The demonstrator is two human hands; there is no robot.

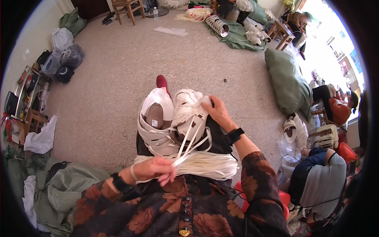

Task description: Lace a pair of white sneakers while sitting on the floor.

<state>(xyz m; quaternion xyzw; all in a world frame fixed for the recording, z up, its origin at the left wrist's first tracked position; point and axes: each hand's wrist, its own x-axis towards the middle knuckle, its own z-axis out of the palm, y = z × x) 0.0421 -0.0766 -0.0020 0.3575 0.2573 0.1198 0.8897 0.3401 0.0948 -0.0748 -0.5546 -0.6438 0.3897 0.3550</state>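
Note:
On my lap lies a white and beige sneaker (191,114), its toe toward me. My right hand (218,112) grips its far end, thumb on top and fingers round the side. My left hand (157,169) is closed on a white shoelace (182,153), pulled taut from the sneaker toward me. Left of it rests a stack of similar shoes (153,130), nested together, the top one showing a brown insole with a white label. A bundle of white laces (209,165) is spread across my lap, nearest my body.
A full green sack (287,81) lies at the right. Co-workers sit along the right side, one in a grey top (323,185) close by. Green cloth (75,185) is heaped at the lower left. Plastic bags (63,55) stand by the left wall; a wooden stool (128,10) is far off.

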